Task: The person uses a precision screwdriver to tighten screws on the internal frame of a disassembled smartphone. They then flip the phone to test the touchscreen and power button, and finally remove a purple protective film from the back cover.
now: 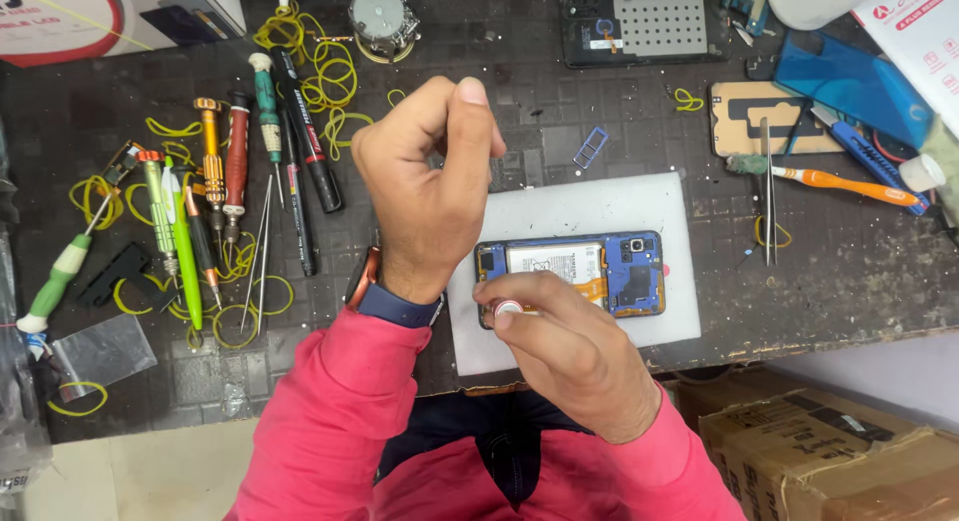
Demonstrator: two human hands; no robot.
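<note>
An opened phone [624, 271] with a blue frame and a white battery lies on a white mat [589, 206] on the dark workbench. My right hand [574, 356] sits at the phone's near left corner, gripping a small tool with a round white cap [508, 308]; its tip is hidden under my fingers. My left hand [430, 181] is raised left of the mat, curled into a fist with the thumb up. Nothing shows in it. A watch with a blue strap [385, 299] is on that wrist, and both sleeves are pink.
Several screwdrivers [215, 171] and yellow rubber bands [325, 71] lie at the left. Tweezers [767, 186], an orange-handled brush [849, 186] and a blue film [849, 81] lie at the right. Another opened phone [639, 26] is at the back. A cardboard box [819, 451] stands below the bench edge.
</note>
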